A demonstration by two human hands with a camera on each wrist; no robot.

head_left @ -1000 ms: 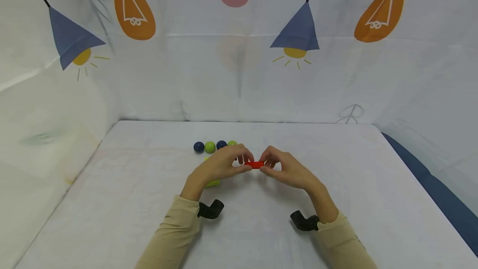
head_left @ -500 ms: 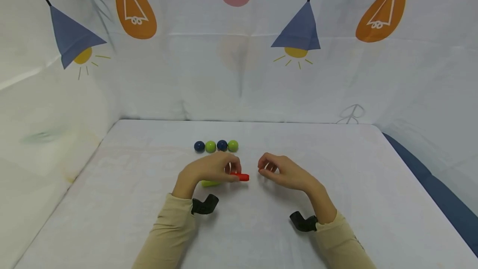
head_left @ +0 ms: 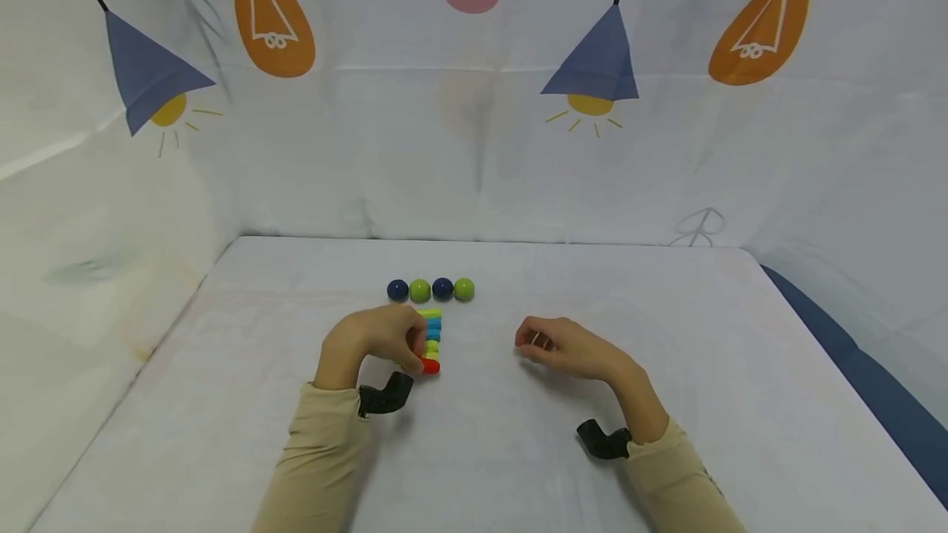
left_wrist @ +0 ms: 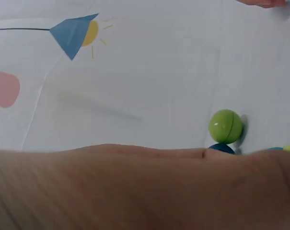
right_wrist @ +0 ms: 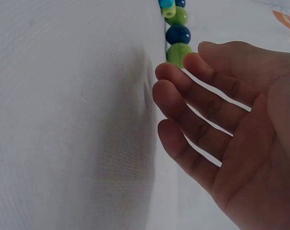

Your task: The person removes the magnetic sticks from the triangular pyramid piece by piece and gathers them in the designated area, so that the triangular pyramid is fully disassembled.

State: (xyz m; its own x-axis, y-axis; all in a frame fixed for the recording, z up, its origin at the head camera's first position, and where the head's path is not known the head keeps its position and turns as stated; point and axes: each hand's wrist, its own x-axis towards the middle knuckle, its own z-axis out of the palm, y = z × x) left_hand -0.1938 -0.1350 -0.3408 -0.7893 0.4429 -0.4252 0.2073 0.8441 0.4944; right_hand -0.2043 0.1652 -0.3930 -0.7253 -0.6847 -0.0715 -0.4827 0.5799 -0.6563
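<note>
In the head view, my left hand pinches a small red rod-like piece between thumb and fingers, low over the table. The red piece lies at the near end of a column of short rods: a yellow-green rod at the far end, blue rods in the middle, then yellow-green again. Their left ends are hidden behind the hand. My right hand hovers over the table to the right, fingers loosely bent, holding nothing. In the right wrist view, one yellow-green piece shows a hole in its end.
Beyond the rods sits a row of balls, a navy ball and a green ball alternating to another green ball. The white table ends at a white cloth backdrop printed with lamps and bulbs.
Both hands held the red piece; the right let go and stays nearly in place. My left hand has carried the piece left and nearer, to the column's near end, uncovering the balls and rods.
</note>
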